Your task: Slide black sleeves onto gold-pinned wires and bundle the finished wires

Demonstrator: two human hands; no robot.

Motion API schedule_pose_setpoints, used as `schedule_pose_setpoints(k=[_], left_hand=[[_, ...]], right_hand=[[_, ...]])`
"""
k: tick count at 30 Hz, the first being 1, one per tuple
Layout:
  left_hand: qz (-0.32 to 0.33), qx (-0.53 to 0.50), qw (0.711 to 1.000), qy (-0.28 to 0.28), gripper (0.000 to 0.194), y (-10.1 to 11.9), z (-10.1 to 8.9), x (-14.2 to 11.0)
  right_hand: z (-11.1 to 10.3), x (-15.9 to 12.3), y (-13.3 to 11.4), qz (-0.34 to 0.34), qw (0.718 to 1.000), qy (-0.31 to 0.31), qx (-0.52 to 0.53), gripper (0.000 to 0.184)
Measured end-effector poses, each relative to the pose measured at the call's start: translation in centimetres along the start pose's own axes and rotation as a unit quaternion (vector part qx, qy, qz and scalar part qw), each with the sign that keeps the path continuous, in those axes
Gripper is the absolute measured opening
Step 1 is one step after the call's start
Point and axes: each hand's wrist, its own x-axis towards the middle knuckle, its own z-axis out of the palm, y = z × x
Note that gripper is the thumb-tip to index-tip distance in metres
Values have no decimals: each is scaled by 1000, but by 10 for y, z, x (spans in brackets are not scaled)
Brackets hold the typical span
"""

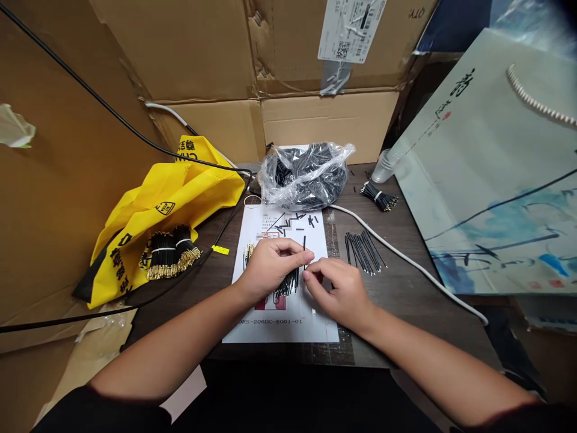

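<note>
Above a printed sheet (279,332), my left hand (273,264) pinches a short black wire (304,242) between thumb and forefinger; its upper end sticks up past the fingers. Close beside it, my right hand (340,291) has thumb and forefinger pinched at the wire's lower part. Beneath my left hand lies a bunch of black wires (288,285), partly covered by the hand. Gold-coloured tips (247,252) show to its left. Short black tube pieces (288,222) are scattered over the top of the sheet.
A clear plastic bag (306,177) of black pieces stands behind the sheet. Loose black wires (364,252) and a tied bundle (379,197) lie right, near a plastic cup (383,167). Left, tied gold-tipped bundles (174,252) rest on a yellow bag (166,192). Cables cross the table; cardboard surrounds it.
</note>
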Motion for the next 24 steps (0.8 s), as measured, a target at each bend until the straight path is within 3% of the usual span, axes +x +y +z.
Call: schedule_pose_setpoints(k=[4, 7, 11, 14, 16, 18, 21, 24], left_hand=[[-1, 13, 1000, -8, 21, -2, 0, -2], [17, 71, 997, 15, 26, -3, -2, -2], [62, 129, 989, 31, 33, -3, -7, -2], [98, 147, 984, 38, 37, -1, -9, -2], [118, 158, 979, 41, 37, 0, -10, -2], [131, 168, 976, 44, 37, 0, -11, -2], [140, 179, 973, 46, 37, 0, -14, -2], [144, 183, 971, 49, 36, 0, -16, -3]], right_hand=[[-10, 4, -1, 8, 1000, -4, -19, 18], [-26, 10, 4, 54, 990, -38, -128, 21], [-41, 13, 17, 111, 926, -135, -335, 22], [-42, 12, 20, 117, 888, -180, -406, 21], [-44, 15, 20, 116, 881, -193, -417, 27], [-53, 24, 22, 120, 884, -181, -413, 35], [-75, 50, 38, 126, 890, -108, -424, 35], [-97, 80, 71, 146, 864, -69, -476, 35]])
